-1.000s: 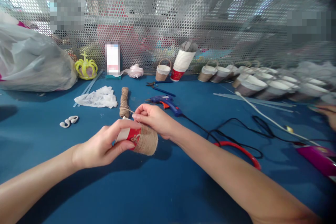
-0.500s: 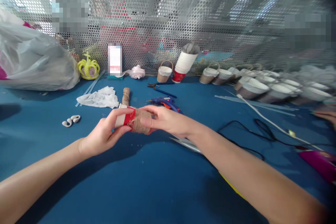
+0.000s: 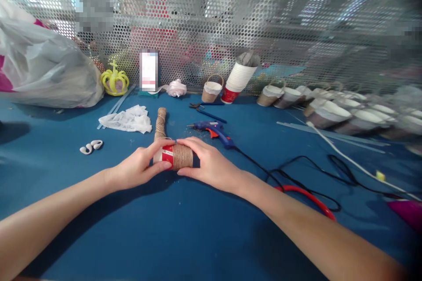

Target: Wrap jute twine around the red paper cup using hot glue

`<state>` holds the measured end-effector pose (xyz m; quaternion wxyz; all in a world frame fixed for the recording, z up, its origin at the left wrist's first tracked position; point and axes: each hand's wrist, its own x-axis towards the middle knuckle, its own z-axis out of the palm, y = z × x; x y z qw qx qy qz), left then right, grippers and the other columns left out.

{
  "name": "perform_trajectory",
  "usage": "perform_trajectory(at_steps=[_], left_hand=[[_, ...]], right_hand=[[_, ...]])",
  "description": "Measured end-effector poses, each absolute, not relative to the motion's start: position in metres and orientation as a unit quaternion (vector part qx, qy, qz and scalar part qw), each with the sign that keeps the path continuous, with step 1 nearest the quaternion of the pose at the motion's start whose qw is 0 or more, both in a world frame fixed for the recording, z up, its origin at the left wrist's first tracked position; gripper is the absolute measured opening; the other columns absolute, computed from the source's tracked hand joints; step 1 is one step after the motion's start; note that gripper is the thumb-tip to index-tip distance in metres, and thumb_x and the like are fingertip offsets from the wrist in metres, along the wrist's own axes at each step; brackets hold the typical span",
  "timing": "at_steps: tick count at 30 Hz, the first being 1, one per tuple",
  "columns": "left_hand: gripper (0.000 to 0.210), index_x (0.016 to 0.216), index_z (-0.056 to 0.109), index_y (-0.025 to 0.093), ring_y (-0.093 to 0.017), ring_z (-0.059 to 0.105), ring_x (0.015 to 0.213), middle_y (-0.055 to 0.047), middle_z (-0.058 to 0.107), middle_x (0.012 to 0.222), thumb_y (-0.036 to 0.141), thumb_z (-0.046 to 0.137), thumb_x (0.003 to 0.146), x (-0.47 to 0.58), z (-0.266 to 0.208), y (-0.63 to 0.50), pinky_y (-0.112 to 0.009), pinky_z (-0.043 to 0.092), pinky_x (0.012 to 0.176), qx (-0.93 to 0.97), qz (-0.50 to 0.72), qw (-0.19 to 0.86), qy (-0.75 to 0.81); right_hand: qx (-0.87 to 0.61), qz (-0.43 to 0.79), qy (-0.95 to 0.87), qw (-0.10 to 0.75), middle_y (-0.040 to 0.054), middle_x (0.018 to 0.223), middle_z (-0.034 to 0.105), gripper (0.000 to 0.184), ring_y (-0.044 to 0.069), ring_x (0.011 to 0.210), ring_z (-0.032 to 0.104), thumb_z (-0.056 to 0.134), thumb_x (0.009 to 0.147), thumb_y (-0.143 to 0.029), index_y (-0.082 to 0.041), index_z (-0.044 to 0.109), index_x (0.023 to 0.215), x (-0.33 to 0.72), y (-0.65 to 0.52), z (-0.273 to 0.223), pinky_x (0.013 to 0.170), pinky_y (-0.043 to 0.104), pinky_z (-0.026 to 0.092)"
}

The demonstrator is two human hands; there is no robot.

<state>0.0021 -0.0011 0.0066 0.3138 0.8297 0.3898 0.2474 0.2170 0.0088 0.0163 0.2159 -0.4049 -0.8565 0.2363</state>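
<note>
A red and white paper cup (image 3: 168, 154) lies on its side between my hands, its right part wound with brown twine (image 3: 183, 156). My left hand (image 3: 140, 164) grips the white and red end, thumb in front and fingers behind. Around the twine-covered end, my right hand (image 3: 209, 160) is closed with thumb and fingers. Just behind the cup stands a spool of twine (image 3: 161, 122). A blue glue gun (image 3: 211, 128) with an orange trigger rests behind my right hand.
White crumpled fabric (image 3: 127, 119) and a small white twisted piece (image 3: 91, 146) lie left. Pliers (image 3: 209, 112), a small basket (image 3: 212, 91) and stacked cups (image 3: 240, 80) are behind. Several lined cups (image 3: 329, 114) stand right, near a black cable (image 3: 296, 180). A plastic bag (image 3: 49, 66) sits left.
The cup has turned about its length and levelled out, and my right hand has shifted its grip to the far right end. The view has moved slightly.
</note>
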Motion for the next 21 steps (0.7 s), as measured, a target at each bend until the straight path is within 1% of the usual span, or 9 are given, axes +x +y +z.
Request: perform_trajectory(at_steps=[3, 5, 7, 13, 15, 17, 19, 20, 21], left_hand=[[0.042, 0.125, 0.038, 0.016, -0.019, 0.066, 0.079, -0.011, 0.065, 0.107, 0.036, 0.045, 0.089, 0.004, 0.005, -0.001, -0.029, 0.05, 0.069, 0.836, 0.234, 0.311, 0.388], [0.044, 0.126, 0.036, 0.016, -0.019, 0.066, 0.081, -0.012, 0.062, 0.113, 0.036, 0.046, 0.088, 0.004, 0.005, 0.0, -0.029, 0.05, 0.069, 0.843, 0.233, 0.305, 0.377], [0.046, 0.127, 0.035, 0.017, -0.018, 0.065, 0.083, -0.011, 0.061, 0.115, 0.037, 0.048, 0.087, 0.003, 0.005, 0.0, -0.027, 0.05, 0.07, 0.85, 0.23, 0.3, 0.366], [0.043, 0.12, 0.039, 0.016, -0.016, 0.064, 0.068, -0.005, 0.065, 0.089, 0.039, 0.05, 0.086, 0.004, 0.005, 0.0, -0.024, 0.047, 0.058, 0.857, 0.219, 0.277, 0.376], [0.042, 0.118, 0.04, 0.016, -0.015, 0.062, 0.063, -0.004, 0.065, 0.083, 0.04, 0.05, 0.086, 0.004, 0.004, -0.001, -0.024, 0.046, 0.055, 0.854, 0.224, 0.269, 0.385], [0.042, 0.118, 0.039, 0.015, -0.014, 0.06, 0.058, -0.003, 0.064, 0.079, 0.041, 0.049, 0.086, 0.004, 0.002, -0.001, -0.023, 0.045, 0.053, 0.851, 0.226, 0.27, 0.39], [0.043, 0.118, 0.039, 0.015, -0.013, 0.058, 0.055, -0.001, 0.063, 0.075, 0.041, 0.049, 0.086, 0.005, 0.001, -0.002, -0.022, 0.044, 0.051, 0.848, 0.231, 0.274, 0.39], [0.043, 0.118, 0.039, 0.015, -0.013, 0.057, 0.054, -0.001, 0.062, 0.073, 0.041, 0.049, 0.086, 0.005, 0.001, -0.002, -0.022, 0.043, 0.05, 0.848, 0.231, 0.276, 0.389], [0.042, 0.118, 0.039, 0.016, -0.012, 0.056, 0.052, 0.0, 0.061, 0.07, 0.042, 0.049, 0.086, 0.005, 0.001, -0.002, -0.021, 0.042, 0.049, 0.848, 0.23, 0.276, 0.39]], right_hand=[[-0.398, 0.243, -0.855, 0.226, 0.0099, 0.124, 0.053, 0.058, 0.026, 0.116, 0.05, 0.07, 0.07, -0.034, -0.023, 0.048, 0.122, 0.219, 0.007, 0.01, 0.1, 0.044, 0.039], [-0.391, 0.244, -0.858, 0.226, 0.0095, 0.124, 0.053, 0.057, 0.026, 0.116, 0.05, 0.069, 0.071, -0.033, -0.023, 0.046, 0.123, 0.22, 0.006, 0.008, 0.1, 0.045, 0.039], [-0.389, 0.24, -0.861, 0.222, 0.0097, 0.125, 0.052, 0.057, 0.026, 0.117, 0.049, 0.069, 0.072, -0.032, -0.022, 0.045, 0.123, 0.22, 0.005, 0.007, 0.1, 0.044, 0.039], [-0.387, 0.241, -0.866, 0.207, 0.0111, 0.122, 0.053, 0.055, 0.024, 0.114, 0.052, 0.069, 0.072, -0.032, -0.019, 0.046, 0.12, 0.219, 0.0, 0.007, 0.099, 0.04, 0.041], [-0.388, 0.246, -0.864, 0.206, 0.0113, 0.122, 0.053, 0.056, 0.025, 0.113, 0.052, 0.07, 0.071, -0.036, -0.019, 0.048, 0.12, 0.221, 0.001, 0.009, 0.097, 0.041, 0.042], [-0.401, 0.247, -0.852, 0.227, 0.0119, 0.122, 0.055, 0.054, 0.025, 0.111, 0.054, 0.067, 0.072, -0.041, -0.019, 0.049, 0.119, 0.226, 0.006, 0.014, 0.095, 0.041, 0.044], [-0.459, 0.218, -0.819, 0.266, 0.0118, 0.117, 0.059, 0.046, 0.024, 0.104, 0.058, 0.059, 0.079, -0.044, -0.018, 0.051, 0.117, 0.237, 0.017, 0.021, 0.091, 0.039, 0.046], [-0.508, 0.186, -0.791, 0.286, 0.0117, 0.112, 0.061, 0.042, 0.023, 0.1, 0.059, 0.054, 0.082, -0.043, -0.017, 0.053, 0.114, 0.244, 0.024, 0.024, 0.09, 0.039, 0.046], [-0.57, 0.144, -0.758, 0.285, 0.0124, 0.108, 0.062, 0.039, 0.023, 0.098, 0.06, 0.052, 0.084, -0.041, -0.016, 0.054, 0.113, 0.251, 0.031, 0.026, 0.089, 0.039, 0.046]])
